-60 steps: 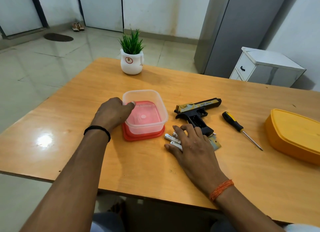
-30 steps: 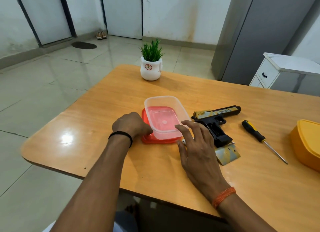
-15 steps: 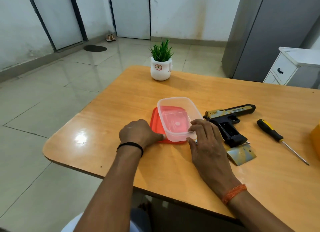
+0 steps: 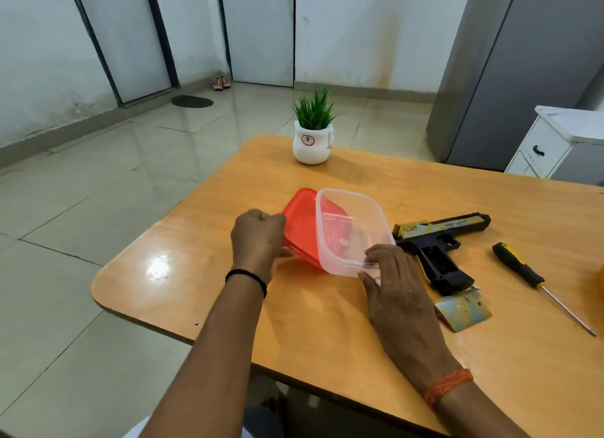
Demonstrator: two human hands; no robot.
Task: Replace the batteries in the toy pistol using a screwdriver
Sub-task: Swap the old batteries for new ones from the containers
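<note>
Wooden table (image 4: 327, 323) is carrying everything: left hand (image 4: 258, 241) is gripping the red lid (image 4: 299, 228), right hand (image 4: 390, 274) pinching the clear container (image 4: 351, 231). Right of them, toy pistol (image 4: 438, 244) is lying open, battery cover (image 4: 462, 310) off, screwdriver (image 4: 523, 271) idle; refitting seems left.

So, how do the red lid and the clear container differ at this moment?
The red lid is opaque, while the clear container is see-through. The lid is flat and tilted up off the table; the container is a deep open tub. The left hand grips the lid's near edge; the right hand holds the container's near rim. Both are rounded plastic rectangles of similar outline.
</note>
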